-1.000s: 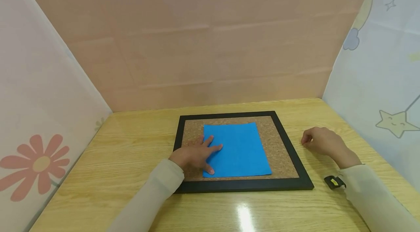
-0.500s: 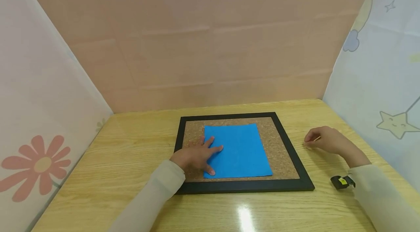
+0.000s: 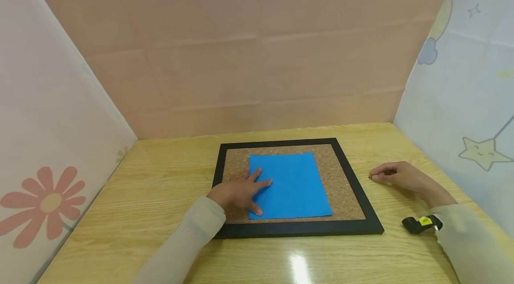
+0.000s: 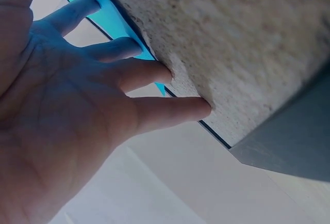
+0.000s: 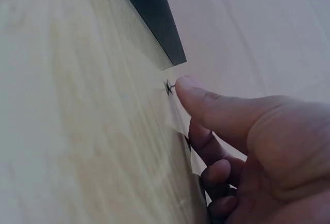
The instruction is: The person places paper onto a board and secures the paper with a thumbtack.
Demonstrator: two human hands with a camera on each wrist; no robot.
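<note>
A blue square sheet (image 3: pixel 293 186) lies flat on a cork board (image 3: pixel 341 181) with a black frame (image 3: pixel 297 229). My left hand (image 3: pixel 237 192) rests palm down with fingers spread over the sheet's left edge; in the left wrist view, some fingertips touch the blue sheet and others the bare cork. To the right of the board, my right hand (image 3: pixel 405 178) is low over the table. Its thumb and fingertips pinch the thin pin of a small metal thumbtack (image 5: pixel 168 87), whose head is at the table surface. The index fingertip is hidden behind the thumb.
The wooden table (image 3: pixel 160 172) extends around the board on all sides. Behind it hangs a pinkish-brown cloth (image 3: pixel 257 52), and patterned white panels (image 3: pixel 478 96) flank both sides. A black strap with a yellow mark (image 3: pixel 423 221) is at the right sleeve.
My right hand has shifted slightly and lowered, its fingers going from a curled pose to a pinch at the thumbtack. The left hand and the blue sheet stay in place.
</note>
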